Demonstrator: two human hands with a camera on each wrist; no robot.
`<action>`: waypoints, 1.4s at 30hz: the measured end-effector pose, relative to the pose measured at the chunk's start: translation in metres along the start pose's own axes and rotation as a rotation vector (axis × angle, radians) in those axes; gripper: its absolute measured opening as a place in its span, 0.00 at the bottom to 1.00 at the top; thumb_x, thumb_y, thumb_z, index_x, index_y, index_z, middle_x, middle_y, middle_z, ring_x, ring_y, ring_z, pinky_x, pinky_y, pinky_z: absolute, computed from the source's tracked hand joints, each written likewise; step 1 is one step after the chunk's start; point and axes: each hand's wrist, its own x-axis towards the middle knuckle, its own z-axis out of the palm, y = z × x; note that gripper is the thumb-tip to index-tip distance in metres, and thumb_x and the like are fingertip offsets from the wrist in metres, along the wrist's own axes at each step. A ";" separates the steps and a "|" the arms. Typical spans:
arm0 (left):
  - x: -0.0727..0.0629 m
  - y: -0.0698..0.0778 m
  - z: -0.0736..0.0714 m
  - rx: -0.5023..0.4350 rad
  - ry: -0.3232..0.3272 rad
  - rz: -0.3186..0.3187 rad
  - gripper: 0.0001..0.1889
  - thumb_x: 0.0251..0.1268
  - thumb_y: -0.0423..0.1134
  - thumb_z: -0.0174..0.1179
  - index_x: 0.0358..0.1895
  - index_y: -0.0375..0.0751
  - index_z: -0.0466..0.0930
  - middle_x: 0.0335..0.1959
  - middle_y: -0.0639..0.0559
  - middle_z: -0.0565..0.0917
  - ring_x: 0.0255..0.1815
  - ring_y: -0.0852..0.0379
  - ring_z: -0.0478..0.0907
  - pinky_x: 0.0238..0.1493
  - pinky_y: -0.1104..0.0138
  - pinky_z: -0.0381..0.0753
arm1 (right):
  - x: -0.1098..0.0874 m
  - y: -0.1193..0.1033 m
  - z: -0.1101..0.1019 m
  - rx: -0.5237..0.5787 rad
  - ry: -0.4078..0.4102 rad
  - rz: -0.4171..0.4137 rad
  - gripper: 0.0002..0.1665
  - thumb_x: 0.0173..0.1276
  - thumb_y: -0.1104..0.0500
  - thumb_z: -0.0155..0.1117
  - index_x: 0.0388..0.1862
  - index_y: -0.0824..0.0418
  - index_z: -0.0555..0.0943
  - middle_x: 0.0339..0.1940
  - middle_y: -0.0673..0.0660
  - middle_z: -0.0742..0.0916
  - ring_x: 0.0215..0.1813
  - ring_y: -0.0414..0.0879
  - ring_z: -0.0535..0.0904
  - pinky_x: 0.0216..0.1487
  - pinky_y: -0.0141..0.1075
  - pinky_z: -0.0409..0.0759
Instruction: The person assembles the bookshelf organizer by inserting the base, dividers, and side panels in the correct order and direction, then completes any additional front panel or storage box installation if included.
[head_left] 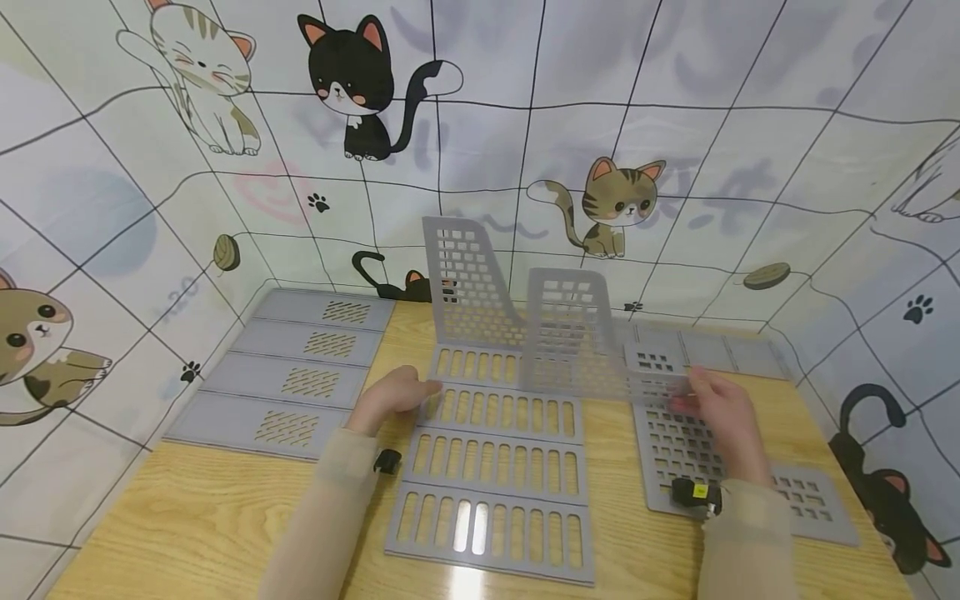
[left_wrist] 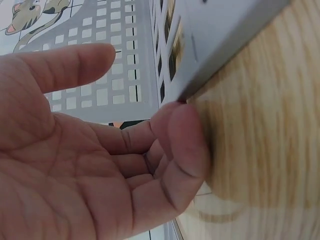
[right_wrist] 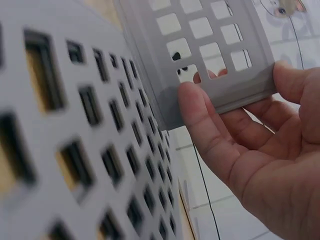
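Observation:
A long grey plastic slotted panel [head_left: 491, 493] in several sections lies on the table in the middle. At its far end stand two upright perforated dividers with sloped edges, a taller one [head_left: 455, 223] and a shorter one [head_left: 564, 276]. My left hand [head_left: 393, 392] is at the slotted panel's left side. In the left wrist view its bent fingertips meet the lower edge of the panel [left_wrist: 240, 42], while the thumb stands free. On the other side, my right hand [head_left: 722, 412] pinches the perforated end flap [right_wrist: 235, 94] that extends from the shorter divider, thumb and fingers on opposite faces.
Left on the wooden table [head_left: 225, 517] lies a solid grey panel [head_left: 225, 417] with small hatched slots. A perforated grey panel [head_left: 660, 503] lies under my right hand, beside another piece [head_left: 840, 517]. Cat-patterned sheeting [head_left: 495, 150] walls in the back and sides.

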 end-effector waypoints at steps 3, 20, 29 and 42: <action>0.000 0.001 0.000 0.000 -0.005 0.009 0.22 0.77 0.51 0.55 0.46 0.30 0.76 0.30 0.46 0.70 0.26 0.53 0.66 0.32 0.62 0.69 | -0.001 -0.005 0.006 -0.024 -0.032 -0.042 0.46 0.81 0.30 0.38 0.76 0.65 0.69 0.67 0.72 0.80 0.44 0.38 0.84 0.78 0.66 0.52; -0.003 0.005 0.002 -0.071 -0.007 0.090 0.14 0.79 0.39 0.50 0.31 0.37 0.72 0.25 0.49 0.69 0.25 0.54 0.64 0.32 0.62 0.68 | -0.001 -0.022 0.044 -0.023 -0.147 -0.168 0.44 0.83 0.34 0.42 0.70 0.72 0.74 0.54 0.71 0.87 0.49 0.55 0.90 0.76 0.65 0.59; -0.002 0.005 0.004 -0.102 0.002 0.094 0.13 0.80 0.38 0.51 0.46 0.28 0.78 0.32 0.44 0.76 0.32 0.50 0.71 0.38 0.59 0.72 | 0.003 -0.021 0.053 0.021 -0.201 -0.177 0.40 0.84 0.38 0.44 0.72 0.72 0.72 0.54 0.72 0.87 0.48 0.55 0.90 0.76 0.62 0.62; -0.001 0.005 0.006 -0.076 0.005 0.094 0.16 0.80 0.38 0.51 0.54 0.27 0.79 0.44 0.41 0.82 0.39 0.49 0.78 0.45 0.56 0.79 | -0.005 -0.027 0.048 -0.172 -0.200 -0.125 0.52 0.81 0.29 0.38 0.70 0.77 0.70 0.61 0.75 0.82 0.57 0.61 0.87 0.65 0.57 0.78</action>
